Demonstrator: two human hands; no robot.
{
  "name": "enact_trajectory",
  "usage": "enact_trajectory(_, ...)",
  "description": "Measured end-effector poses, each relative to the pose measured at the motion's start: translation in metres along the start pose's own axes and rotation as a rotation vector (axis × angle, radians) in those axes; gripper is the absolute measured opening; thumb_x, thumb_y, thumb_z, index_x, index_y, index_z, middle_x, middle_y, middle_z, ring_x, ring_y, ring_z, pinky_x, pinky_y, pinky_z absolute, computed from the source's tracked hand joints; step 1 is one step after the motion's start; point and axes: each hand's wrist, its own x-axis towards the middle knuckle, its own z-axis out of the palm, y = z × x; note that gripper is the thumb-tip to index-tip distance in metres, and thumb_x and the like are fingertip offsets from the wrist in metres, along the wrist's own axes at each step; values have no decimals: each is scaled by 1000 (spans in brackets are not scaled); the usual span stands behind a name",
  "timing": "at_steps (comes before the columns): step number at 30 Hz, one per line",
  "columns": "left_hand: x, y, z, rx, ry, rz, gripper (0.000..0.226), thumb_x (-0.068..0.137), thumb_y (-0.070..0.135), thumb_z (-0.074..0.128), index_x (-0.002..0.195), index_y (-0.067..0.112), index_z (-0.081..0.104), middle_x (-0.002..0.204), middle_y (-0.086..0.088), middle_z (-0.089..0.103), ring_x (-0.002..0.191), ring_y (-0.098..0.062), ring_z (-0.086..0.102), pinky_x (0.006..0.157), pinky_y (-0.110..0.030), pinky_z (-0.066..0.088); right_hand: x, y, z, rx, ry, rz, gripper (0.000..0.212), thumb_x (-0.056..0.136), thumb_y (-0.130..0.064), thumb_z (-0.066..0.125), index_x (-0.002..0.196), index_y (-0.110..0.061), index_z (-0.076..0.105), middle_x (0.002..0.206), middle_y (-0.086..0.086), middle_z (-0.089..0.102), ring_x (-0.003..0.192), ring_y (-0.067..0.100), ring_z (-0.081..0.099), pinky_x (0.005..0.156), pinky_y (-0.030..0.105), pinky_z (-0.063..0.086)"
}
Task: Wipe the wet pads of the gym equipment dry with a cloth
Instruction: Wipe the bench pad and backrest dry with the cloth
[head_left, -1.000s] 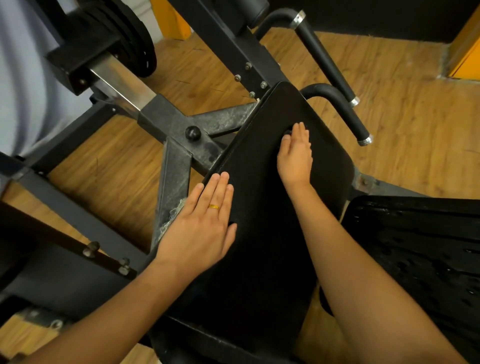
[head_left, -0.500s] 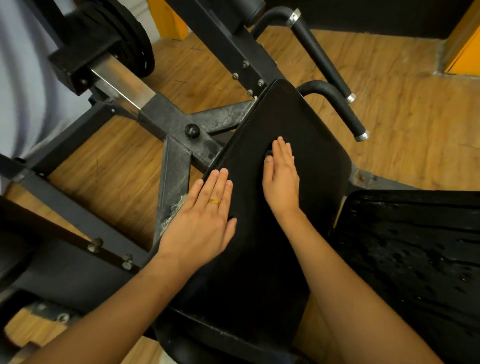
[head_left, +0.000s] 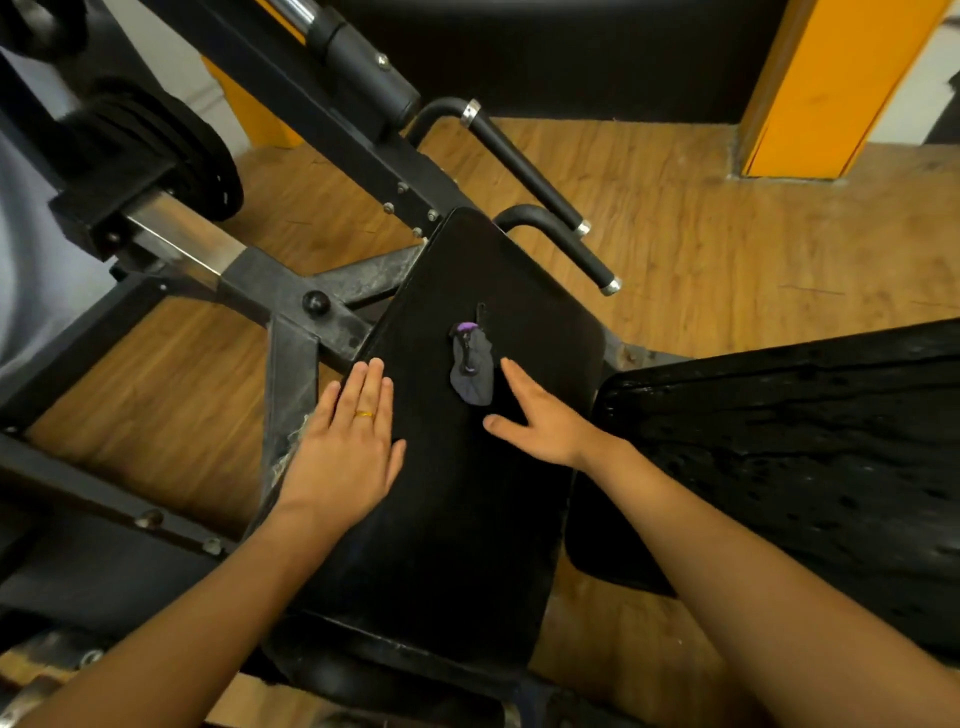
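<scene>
I see the cloth (head_left: 470, 370), a small crumpled dark grey wad with a purple bit at its far end. It lies loose just left of the forefinger of my right hand (head_left: 540, 421). It sits on the long black pad (head_left: 457, 519), whose matte surface runs under the flat fingers (head_left: 371, 387) of my left hand (head_left: 343, 452). To the right of my right fingers, the second pad (head_left: 779, 467) glistens with droplets.

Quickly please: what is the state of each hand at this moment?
Left hand: open, flat on the pad.
Right hand: open, fingers spread, holding nothing; the cloth lies beside it.
</scene>
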Motion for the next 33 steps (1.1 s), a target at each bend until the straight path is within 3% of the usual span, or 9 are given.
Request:
enact_trajectory(3,8,20,-13,-42,-92,-73,73,104,45,35,155,-5,20,163,-31,13,153,-45,11,121,-54,19,-18,17,-24,-295,-54,146,85,100,-60,45,162,-17,6,170,5,3,156,22,-2,126,45,7)
enact_trajectory(5,24,38,-21,-99,-107,-76,75,104,47,30,158,-2,13,165,-27,10,154,-41,8,122,-51,18,-35,32,-47,-583,-22,251,81,101,-56,43,162,-14,10,169,9,8,156,30,1,124,53,6)
enact_trajectory(10,76,79,-24,-213,-9,28,76,105,47,30,160,2,5,168,-19,1,156,-30,-1,125,-47,14,-96,73,-86,-945,49,477,74,102,-55,31,162,-15,13,170,9,6,156,33,-5,122,59,-4)
enact_trajectory(16,113,112,2,-131,-44,-21,76,104,48,34,159,2,8,166,-25,-4,155,-39,-4,125,-50,12,-102,83,-78,-1033,109,439,71,103,-54,17,162,-15,12,170,6,5,156,32,-5,121,60,-7)
enact_trajectory(24,156,125,22,0,16,-19,68,106,25,40,158,-2,7,165,-27,4,154,-42,4,123,-48,18,-103,89,-78,-1042,126,409,69,104,-51,16,161,-13,10,170,9,3,156,34,-6,122,61,-7)
enact_trajectory(30,226,157,4,-109,-125,206,78,100,19,50,159,-1,3,167,-23,2,155,-36,0,124,-46,11,-104,91,-80,-1047,130,387,69,104,-50,16,161,-12,11,169,11,4,155,35,-5,122,62,-5)
enact_trajectory(33,242,160,-2,-146,-213,312,64,100,21,50,156,1,25,166,-19,16,155,-33,6,124,-44,15,-103,90,-80,-1041,133,388,69,104,-51,16,161,-12,12,169,11,5,155,35,-5,122,62,-4)
